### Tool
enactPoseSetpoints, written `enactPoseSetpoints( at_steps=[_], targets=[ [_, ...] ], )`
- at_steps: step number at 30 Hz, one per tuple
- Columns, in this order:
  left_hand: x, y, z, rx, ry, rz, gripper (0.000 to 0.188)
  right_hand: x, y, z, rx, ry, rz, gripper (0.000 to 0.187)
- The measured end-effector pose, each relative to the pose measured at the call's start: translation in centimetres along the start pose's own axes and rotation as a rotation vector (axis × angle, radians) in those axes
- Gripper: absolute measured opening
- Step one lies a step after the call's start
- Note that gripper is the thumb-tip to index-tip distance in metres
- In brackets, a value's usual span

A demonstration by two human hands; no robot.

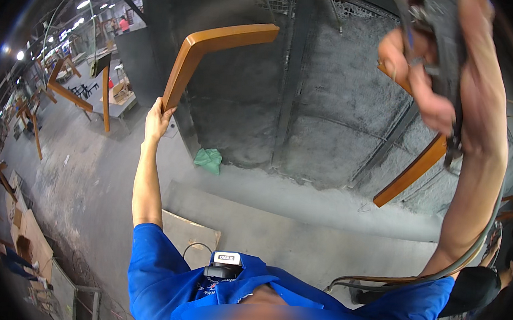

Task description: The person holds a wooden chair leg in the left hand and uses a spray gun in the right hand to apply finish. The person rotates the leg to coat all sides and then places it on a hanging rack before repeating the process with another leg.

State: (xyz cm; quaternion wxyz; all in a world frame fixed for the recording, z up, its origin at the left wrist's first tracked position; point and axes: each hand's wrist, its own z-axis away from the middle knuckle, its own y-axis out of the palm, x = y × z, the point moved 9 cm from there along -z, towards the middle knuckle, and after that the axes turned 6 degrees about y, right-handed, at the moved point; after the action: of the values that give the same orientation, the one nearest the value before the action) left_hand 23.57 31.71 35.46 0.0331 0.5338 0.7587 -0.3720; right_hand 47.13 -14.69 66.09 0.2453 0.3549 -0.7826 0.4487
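Note:
My left hand (157,121) is closed round the lower end of a bent, varnished wooden chair part (187,60), orange-brown and L-shaped. Its long upper arm points right, in front of a dark dusty panel. At the upper right, my raised right hand (418,82) grips a dark spray gun (440,39); fingers and tool are partly smeared by motion. Behind that hand, another orange-brown wooden piece (409,173) slants down to the left, its middle hidden by hand and gun.
A hose (402,281) runs along my right arm and over the shoulder. Green cloth (208,160) lies at the foot of the dark panel (230,104). More wooden parts (106,99) hang at left, near a table (123,104). Dark clothing of another person (472,291) shows at lower right.

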Motion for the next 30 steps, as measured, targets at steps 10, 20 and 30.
enactPoseSetpoints(
  at_steps=[10,20,30],
  targets=[
    [1.1,0.5,-0.9,-0.009,0.045,0.032,0.028,-2.9,-9.8,1.5,-0.668,0.579,0.076,0.074],
    [-1.1,8.3,3.2,0.157,-0.137,0.677,0.051,-8.0,-1.7,11.6,-0.200,0.024,-0.217,0.107],
    [-2.2,11.3,9.4,-0.025,-0.341,0.699,0.055,-18.7,-0.2,23.1,-0.630,0.319,-0.369,0.109]
  ],
)
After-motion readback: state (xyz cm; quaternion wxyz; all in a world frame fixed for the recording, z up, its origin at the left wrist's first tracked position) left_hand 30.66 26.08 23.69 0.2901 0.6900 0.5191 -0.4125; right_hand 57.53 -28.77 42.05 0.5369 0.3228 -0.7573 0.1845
